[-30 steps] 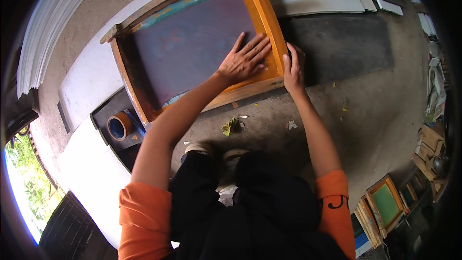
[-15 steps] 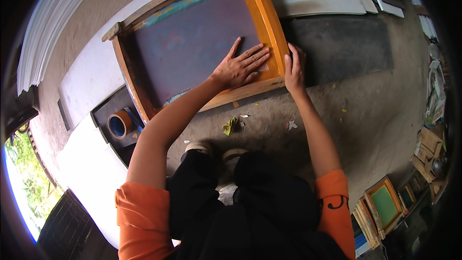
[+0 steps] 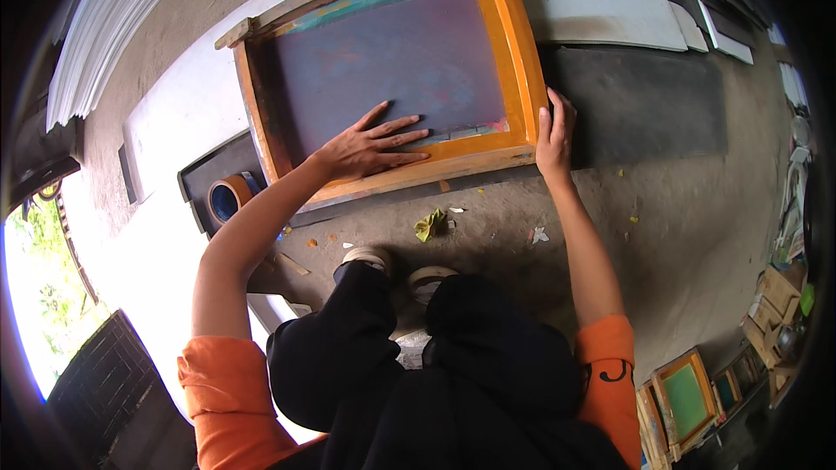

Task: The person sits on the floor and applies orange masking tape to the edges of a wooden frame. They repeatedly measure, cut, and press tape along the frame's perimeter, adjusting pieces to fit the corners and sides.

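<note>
A wooden-framed printing screen with dark mesh and orange tape along its right and near sides lies in front of me. My left hand rests flat with fingers spread at the near edge, partly on the mesh and partly on the taped border. At the near right corner, my right hand grips the outer side of the screen's frame, thumb up and fingers around the edge. Teal tape or paint residue runs along the far inside edge. A small wooden block sits at the far left corner.
A tape roll stands on a black board at left, near white sheets. A black panel lies at right. On the floor are a crumpled yellow-green leaf and scraps. More framed screens lean at lower right.
My left hand has slid left along the near edge, away from the right corner. My right hand stays on the frame. The whole scene sits slightly farther right in view.
</note>
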`<state>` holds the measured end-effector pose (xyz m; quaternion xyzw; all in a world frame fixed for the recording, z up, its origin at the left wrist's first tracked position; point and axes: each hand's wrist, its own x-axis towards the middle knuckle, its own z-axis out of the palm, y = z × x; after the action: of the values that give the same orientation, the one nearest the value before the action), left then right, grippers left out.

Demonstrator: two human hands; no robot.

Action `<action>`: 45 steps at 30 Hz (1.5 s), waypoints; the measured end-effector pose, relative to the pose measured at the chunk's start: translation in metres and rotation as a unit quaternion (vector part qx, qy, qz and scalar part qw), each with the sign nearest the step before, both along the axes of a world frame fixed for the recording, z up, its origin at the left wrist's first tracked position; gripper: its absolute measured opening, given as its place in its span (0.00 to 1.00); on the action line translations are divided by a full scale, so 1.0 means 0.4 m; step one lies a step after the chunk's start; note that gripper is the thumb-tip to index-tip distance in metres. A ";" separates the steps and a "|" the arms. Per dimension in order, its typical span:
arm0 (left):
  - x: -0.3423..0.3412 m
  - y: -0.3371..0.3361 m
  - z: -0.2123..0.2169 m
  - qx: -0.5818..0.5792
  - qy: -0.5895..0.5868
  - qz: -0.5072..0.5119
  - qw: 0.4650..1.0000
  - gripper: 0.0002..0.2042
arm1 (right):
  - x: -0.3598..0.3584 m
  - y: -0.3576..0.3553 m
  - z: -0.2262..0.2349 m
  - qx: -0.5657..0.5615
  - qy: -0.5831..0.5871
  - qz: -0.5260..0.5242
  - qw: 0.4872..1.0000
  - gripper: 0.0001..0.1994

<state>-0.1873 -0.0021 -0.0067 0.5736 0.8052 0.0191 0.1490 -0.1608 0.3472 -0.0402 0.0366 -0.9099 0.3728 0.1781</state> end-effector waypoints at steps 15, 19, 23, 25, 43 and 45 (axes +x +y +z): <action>0.003 0.187 -0.014 0.210 -0.243 0.133 0.938 0.16 | 0.006 0.009 0.000 -0.001 -0.049 -0.002 0.999 0.17; 0.052 0.133 -0.015 0.219 -0.340 0.198 0.893 0.18 | 0.005 0.004 -0.004 -0.006 -0.038 0.004 0.999 0.17; 0.051 0.170 0.011 0.199 -0.391 0.223 0.870 0.26 | 0.007 0.002 0.001 -0.005 -0.049 -0.004 0.999 0.17; 0.044 0.214 0.030 0.174 -0.396 0.226 0.873 0.26 | 0.006 0.001 0.000 -0.005 -0.047 0.001 0.999 0.17; 0.029 0.206 0.047 0.159 -0.568 0.222 0.776 0.34 | 0.004 -0.002 0.010 0.026 -0.042 0.007 0.999 0.16; 0.006 0.271 0.062 0.154 -0.590 0.220 0.762 0.35 | 0.001 -0.001 0.011 0.032 -0.037 0.006 0.999 0.17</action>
<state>-0.1849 0.1062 0.0182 0.2718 0.6483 0.5098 0.4959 -0.1602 0.3467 -0.0359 0.0342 -0.9271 0.3458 0.1403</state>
